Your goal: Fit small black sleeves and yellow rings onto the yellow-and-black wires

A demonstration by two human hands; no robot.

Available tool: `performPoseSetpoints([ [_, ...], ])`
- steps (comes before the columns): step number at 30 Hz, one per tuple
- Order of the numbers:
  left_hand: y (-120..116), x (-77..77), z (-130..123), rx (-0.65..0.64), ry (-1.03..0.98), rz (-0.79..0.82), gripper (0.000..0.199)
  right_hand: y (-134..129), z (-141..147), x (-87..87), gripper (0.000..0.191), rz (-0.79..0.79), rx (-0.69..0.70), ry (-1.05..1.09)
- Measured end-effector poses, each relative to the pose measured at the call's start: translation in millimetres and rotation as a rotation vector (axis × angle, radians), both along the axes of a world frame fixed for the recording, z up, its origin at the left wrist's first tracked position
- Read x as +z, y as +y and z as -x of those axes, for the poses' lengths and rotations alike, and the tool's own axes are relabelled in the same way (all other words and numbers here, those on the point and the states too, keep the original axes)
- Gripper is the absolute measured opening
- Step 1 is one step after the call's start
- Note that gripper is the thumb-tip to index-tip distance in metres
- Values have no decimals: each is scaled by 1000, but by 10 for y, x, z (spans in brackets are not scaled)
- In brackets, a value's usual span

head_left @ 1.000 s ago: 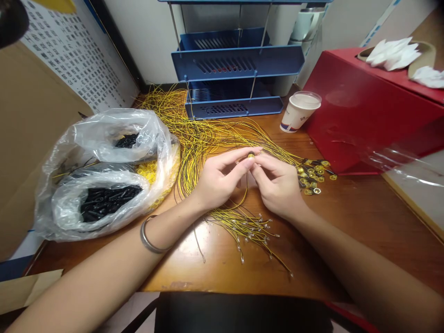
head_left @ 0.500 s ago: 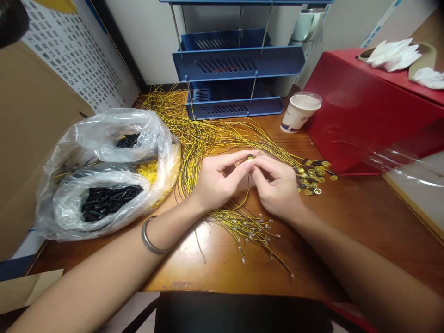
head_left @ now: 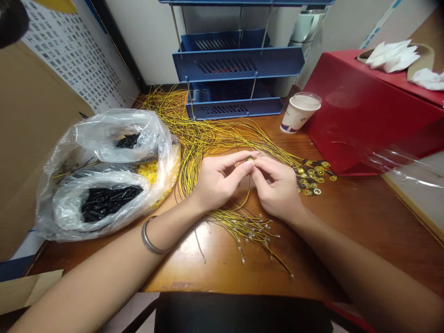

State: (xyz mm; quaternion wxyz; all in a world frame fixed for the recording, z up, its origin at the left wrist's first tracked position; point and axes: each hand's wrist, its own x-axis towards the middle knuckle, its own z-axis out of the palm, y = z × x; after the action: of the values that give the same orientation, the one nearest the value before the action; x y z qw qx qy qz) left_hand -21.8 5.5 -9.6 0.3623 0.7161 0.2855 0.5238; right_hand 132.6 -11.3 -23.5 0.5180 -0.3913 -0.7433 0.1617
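A small yellow-and-black cap [head_left: 250, 158] sits at the centre of the dial, up between the fingertips above the table [head_left: 364, 222]. The left hand [head_left: 218, 182] pinches it between thumb and forefinger; the right hand [head_left: 280, 185] closes its fingertips against it from three o'clock, though exactly what those fingers grip is hidden. A thin wire [head_left: 249, 196] hangs at six o'clock below the hands; whether it joins the cap cannot be seen. The cap is tiny, so a sideways push could probably make it slip and drop among the wires. A hard pull might strain the wire

Further towards six o'clock lie loose clear-tipped wires [head_left: 239, 225], which a low forearm could snag. At ten o'clock is a tangled wire pile [head_left: 194, 138]; a tug there may drag the capped ends [head_left: 312, 175] heaped near four o'clock. The plastic bag [head_left: 164, 152] of black sleeves [head_left: 107, 203] stands at nine. At two o'clock, a paper cup [head_left: 299, 113] near the wires could tip if they were yanked
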Motion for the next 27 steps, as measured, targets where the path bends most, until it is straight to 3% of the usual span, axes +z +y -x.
performPoseSetpoints([
  [12, -4, -19, 11, 26, 35, -38, 23, -14, -38, 26, 22, -83, -20, -50],
  [27, -22, -14, 4, 15, 29, -34, 25, -28, -15, 23, 20, -58, -33, -39],
])
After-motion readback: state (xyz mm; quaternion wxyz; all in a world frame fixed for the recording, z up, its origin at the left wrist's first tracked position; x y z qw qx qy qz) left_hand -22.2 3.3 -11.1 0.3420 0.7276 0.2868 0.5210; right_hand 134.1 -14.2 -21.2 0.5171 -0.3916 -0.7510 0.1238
